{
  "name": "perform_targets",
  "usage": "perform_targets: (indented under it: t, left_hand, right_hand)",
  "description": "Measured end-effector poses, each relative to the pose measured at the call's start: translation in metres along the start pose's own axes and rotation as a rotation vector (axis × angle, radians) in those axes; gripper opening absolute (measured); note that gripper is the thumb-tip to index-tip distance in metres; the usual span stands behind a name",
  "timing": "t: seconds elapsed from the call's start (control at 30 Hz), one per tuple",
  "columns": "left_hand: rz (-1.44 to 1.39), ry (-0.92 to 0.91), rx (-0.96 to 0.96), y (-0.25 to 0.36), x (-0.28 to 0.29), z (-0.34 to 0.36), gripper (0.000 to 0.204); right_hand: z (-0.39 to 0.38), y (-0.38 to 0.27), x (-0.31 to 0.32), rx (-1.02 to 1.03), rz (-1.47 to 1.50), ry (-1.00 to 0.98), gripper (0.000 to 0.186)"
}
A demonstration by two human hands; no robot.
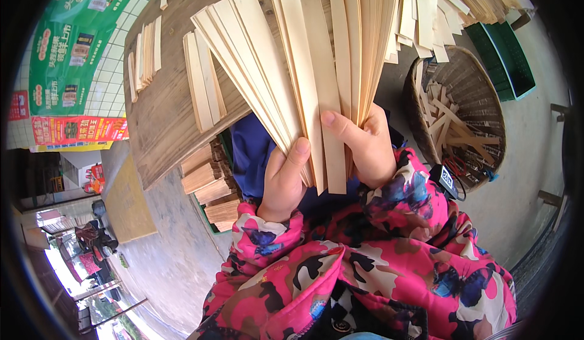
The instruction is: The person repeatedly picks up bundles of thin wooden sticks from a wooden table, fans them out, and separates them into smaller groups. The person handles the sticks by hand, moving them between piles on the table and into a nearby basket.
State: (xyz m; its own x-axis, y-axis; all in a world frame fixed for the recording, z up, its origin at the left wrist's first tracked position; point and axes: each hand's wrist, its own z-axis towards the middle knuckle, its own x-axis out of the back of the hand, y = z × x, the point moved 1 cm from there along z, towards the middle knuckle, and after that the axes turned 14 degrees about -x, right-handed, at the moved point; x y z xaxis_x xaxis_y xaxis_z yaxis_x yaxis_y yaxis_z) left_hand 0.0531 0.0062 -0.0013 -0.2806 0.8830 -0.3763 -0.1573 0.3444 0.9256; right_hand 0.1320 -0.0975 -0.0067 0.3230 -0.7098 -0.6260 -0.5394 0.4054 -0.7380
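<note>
Fanned out between my two hands is a bunch of long, thin, pale wooden strips (pixel 258 54). My left hand (pixel 285 178) grips the lower left part, its thumb pressed over the front strips. On the right side my right hand (pixel 365 148) is closed round the bunch, with the thumb lying on a strip in front. Fingers behind the strips are hidden. A few strips in the middle hang lower than the others, below my thumbs. Beyond the bunch lies a wooden board table (pixel 164 151), which bears small stacks of similar strips (pixel 204 81).
At the right stands a woven basket (pixel 477 96) with loose strip pieces inside. Behind it is a green plastic crate (pixel 502 60). More strips (pixel 426 11) hang over the table's far right edge. Bundled wood pieces (pixel 210 185) fill a crate under the table's near side.
</note>
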Motion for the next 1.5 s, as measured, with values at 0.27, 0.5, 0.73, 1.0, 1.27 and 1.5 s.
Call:
perform_targets:
  t: [0.27,0.5,0.73,1.0,1.27,1.5]
  left_hand:
    - [-0.061,0.026,0.099,0.003,0.0,0.001,0.043]
    - [-0.022,-0.007,0.039,0.004,-0.004,0.001,0.046]
    - [-0.022,-0.063,0.0,0.005,0.0,0.008,0.051]
    - [-0.037,-0.077,0.028,0.004,-0.002,0.003,0.049]
    - [-0.37,-0.165,0.034,-0.001,0.002,0.005,0.043]
    - [-0.179,-0.116,-0.067,0.003,-0.003,0.004,0.039]
  right_hand:
    - [0.001,0.0,0.005,-0.096,0.072,-0.019,0.021]
    - [0.0,-0.001,0.003,-0.044,-0.009,0.039,0.019]
    - [0.002,-0.025,0.012,0.018,-0.09,0.153,0.02]
    - [0.013,-0.034,-0.002,-0.179,0.021,-0.088,0.015]
    - [0.017,-0.027,0.003,-0.421,0.267,-0.278,0.026]
    - [0.016,-0.03,0.002,-0.392,0.2,-0.291,0.025]
